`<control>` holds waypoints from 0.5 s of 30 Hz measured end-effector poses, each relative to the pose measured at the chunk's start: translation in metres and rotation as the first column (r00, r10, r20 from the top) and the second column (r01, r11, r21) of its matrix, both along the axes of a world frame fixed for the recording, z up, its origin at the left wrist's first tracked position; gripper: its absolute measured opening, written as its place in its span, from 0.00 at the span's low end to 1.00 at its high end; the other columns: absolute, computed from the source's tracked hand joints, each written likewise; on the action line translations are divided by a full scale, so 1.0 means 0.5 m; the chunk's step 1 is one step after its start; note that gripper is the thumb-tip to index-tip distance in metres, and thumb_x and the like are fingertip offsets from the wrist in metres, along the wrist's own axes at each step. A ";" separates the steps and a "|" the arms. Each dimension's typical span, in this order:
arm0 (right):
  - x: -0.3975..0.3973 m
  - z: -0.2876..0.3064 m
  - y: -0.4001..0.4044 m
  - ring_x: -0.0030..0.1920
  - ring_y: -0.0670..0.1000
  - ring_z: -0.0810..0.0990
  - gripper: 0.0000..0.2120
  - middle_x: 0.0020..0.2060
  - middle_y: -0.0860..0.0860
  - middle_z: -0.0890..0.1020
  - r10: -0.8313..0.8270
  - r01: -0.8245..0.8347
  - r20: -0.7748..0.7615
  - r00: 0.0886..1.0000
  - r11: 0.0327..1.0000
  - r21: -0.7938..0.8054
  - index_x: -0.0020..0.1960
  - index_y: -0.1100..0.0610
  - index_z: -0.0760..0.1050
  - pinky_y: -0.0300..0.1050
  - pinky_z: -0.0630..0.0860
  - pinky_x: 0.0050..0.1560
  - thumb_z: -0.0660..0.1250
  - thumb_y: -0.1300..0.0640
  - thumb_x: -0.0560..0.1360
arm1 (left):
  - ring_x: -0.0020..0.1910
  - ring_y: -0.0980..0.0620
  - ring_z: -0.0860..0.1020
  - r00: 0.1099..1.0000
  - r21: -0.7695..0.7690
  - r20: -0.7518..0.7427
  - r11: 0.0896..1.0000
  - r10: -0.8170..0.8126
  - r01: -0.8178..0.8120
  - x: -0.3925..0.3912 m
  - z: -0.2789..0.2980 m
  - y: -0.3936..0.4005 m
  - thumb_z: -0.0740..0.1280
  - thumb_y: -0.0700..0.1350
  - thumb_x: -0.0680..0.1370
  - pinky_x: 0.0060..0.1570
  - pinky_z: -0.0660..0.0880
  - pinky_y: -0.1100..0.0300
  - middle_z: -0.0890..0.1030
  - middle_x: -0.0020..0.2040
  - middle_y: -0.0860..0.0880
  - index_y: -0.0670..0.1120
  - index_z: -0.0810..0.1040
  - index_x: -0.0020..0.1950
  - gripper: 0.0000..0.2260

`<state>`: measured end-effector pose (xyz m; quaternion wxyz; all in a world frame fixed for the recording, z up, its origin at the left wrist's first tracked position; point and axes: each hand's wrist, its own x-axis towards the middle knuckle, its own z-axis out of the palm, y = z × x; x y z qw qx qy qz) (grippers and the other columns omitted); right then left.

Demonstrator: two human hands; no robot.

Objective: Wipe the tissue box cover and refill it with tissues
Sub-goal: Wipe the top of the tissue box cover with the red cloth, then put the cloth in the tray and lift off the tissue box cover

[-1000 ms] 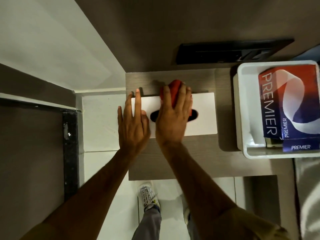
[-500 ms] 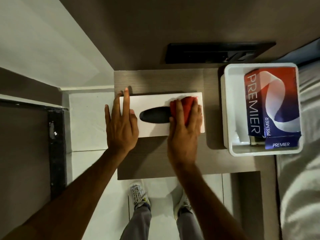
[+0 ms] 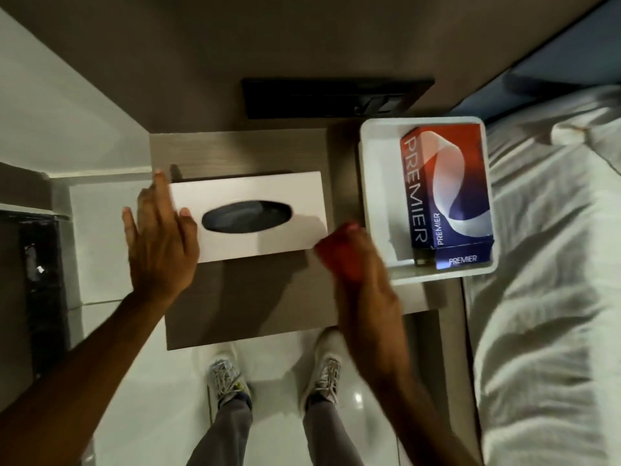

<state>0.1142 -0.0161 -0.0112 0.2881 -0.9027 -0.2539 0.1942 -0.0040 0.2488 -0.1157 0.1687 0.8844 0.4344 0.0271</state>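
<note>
The white tissue box cover (image 3: 268, 193) with a dark oval slot lies flat on the wooden bedside table (image 3: 242, 301). My left hand (image 3: 159, 243) rests flat on its left end, fingers spread, steadying it. Just off the cover's near right corner, my right hand (image 3: 364, 267), blurred by motion, is closed around a red cloth (image 3: 331, 250). A red and blue Premier tissue box (image 3: 447, 193) lies inside a white tray (image 3: 376, 196) to the right.
A black panel (image 3: 336, 97) is set in the wall behind the table. A bed with white sheets (image 3: 544, 264) borders the tray on the right. White floor tiles and my shoes (image 3: 228, 378) lie below the table's near edge.
My right hand swept the red cloth rightward across the cover's top and off its near right corner. My left hand stayed on the left end. The view shifted right, showing the bed.
</note>
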 end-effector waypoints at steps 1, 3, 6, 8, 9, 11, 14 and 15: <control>0.036 0.005 -0.023 0.65 0.51 0.80 0.25 0.72 0.51 0.75 -0.117 0.115 0.062 0.991 0.993 0.032 0.78 0.46 0.59 0.39 0.78 0.63 0.62 0.51 0.83 | 0.76 0.36 0.68 0.998 -0.021 0.019 0.998 0.055 -0.055 0.000 0.004 -0.004 0.47 0.56 0.86 0.78 0.61 0.36 0.67 0.78 0.37 0.46 0.49 0.83 0.28; 0.108 -0.007 -0.043 0.53 0.56 0.84 0.22 0.61 0.55 0.82 -0.319 0.314 0.084 0.944 0.947 0.066 0.71 0.54 0.62 0.32 0.79 0.49 0.67 0.57 0.81 | 0.72 0.33 0.72 0.987 -0.067 0.047 0.986 0.154 -0.151 -0.001 0.013 -0.017 0.51 0.58 0.84 0.72 0.69 0.35 0.69 0.76 0.36 0.45 0.51 0.83 0.30; 0.173 -0.062 -0.045 0.54 0.67 0.82 0.22 0.58 0.63 0.82 -0.379 0.380 0.026 0.925 0.923 -0.060 0.69 0.63 0.61 0.56 0.80 0.51 0.66 0.59 0.80 | 0.72 0.30 0.72 0.967 -0.183 0.035 0.952 0.254 -0.244 0.005 0.028 -0.047 0.56 0.61 0.82 0.65 0.74 0.33 0.67 0.78 0.38 0.47 0.52 0.83 0.34; 0.184 -0.099 -0.046 0.58 0.66 0.81 0.26 0.61 0.64 0.80 -0.318 0.313 -0.003 0.948 0.935 -0.165 0.72 0.65 0.61 0.58 0.77 0.54 0.66 0.57 0.80 | 0.73 0.29 0.70 0.946 -0.265 -0.001 0.912 0.324 -0.312 0.021 0.032 -0.059 0.62 0.62 0.81 0.65 0.73 0.31 0.66 0.79 0.38 0.49 0.51 0.83 0.37; 0.186 -0.114 -0.048 0.62 0.66 0.79 0.27 0.64 0.63 0.79 -0.282 0.272 -0.016 0.959 0.938 -0.213 0.74 0.64 0.60 0.58 0.77 0.57 0.66 0.55 0.81 | 0.73 0.29 0.70 0.935 -0.290 -0.007 0.895 0.353 -0.340 0.029 0.033 -0.061 0.66 0.62 0.79 0.65 0.72 0.31 0.66 0.79 0.38 0.49 0.51 0.83 0.39; 0.189 -0.135 -0.054 0.69 0.64 0.74 0.29 0.72 0.61 0.72 -0.212 0.190 -0.050 0.976 0.941 -0.280 0.76 0.62 0.60 0.60 0.75 0.64 0.66 0.53 0.81 | 0.73 0.30 0.70 0.914 -0.311 0.001 0.868 0.407 -0.386 0.043 0.034 -0.060 0.70 0.60 0.78 0.66 0.73 0.33 0.67 0.78 0.39 0.48 0.53 0.82 0.41; 0.192 -0.134 -0.067 0.76 0.62 0.67 0.20 0.78 0.57 0.64 -0.159 0.155 0.011 0.987 0.941 -0.302 0.69 0.59 0.70 0.60 0.74 0.69 0.65 0.50 0.81 | 0.72 0.33 0.72 0.878 -0.340 -0.003 0.825 0.479 -0.451 0.058 0.035 -0.055 0.73 0.56 0.76 0.67 0.74 0.37 0.70 0.75 0.38 0.47 0.57 0.80 0.39; 0.189 -0.122 -0.071 0.77 0.61 0.66 0.17 0.79 0.56 0.64 -0.153 0.164 0.062 0.986 0.945 -0.284 0.67 0.57 0.72 0.59 0.74 0.69 0.63 0.49 0.82 | 0.72 0.33 0.72 0.864 -0.353 -0.015 0.806 0.503 -0.476 0.061 0.037 -0.054 0.74 0.55 0.75 0.67 0.74 0.38 0.71 0.74 0.38 0.45 0.59 0.79 0.38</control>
